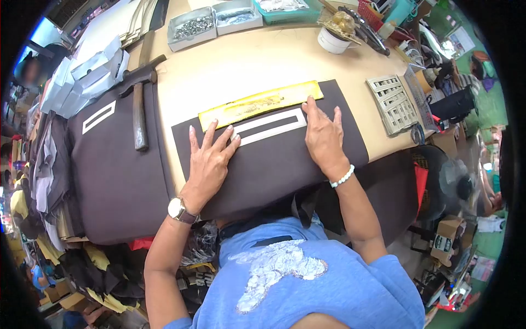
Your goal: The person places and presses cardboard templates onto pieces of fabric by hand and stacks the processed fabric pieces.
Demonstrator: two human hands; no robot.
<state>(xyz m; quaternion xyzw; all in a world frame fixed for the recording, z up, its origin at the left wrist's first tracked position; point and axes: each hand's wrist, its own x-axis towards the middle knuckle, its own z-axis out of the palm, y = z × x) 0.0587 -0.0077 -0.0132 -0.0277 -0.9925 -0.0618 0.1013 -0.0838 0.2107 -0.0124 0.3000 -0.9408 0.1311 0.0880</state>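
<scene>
A dark brown fabric panel (pixel 268 170) lies across the table edge in front of me. On it rests a white rectangular frame-shaped piece (pixel 274 134) with a long slot. Just beyond that piece lies a yellow strip (pixel 257 104) with dark smears. My left hand (pixel 211 160) is spread flat on the fabric, its fingertips at the left end of the white piece and near the strip. My right hand (pixel 325 134) rests at the white piece's right end, with its index finger reaching the strip's edge. Its fingers are extended, and neither hand grasps anything.
A hammer (pixel 140 115) lies at left on a dark fabric stack (pixel 118 181) bearing another white frame piece (pixel 99 117). Boxes of small metal parts (pixel 192 27) stand at the back. A slotted metal plate (pixel 392 104), scissors (pixel 417 133) and a white tub (pixel 332 41) are to the right.
</scene>
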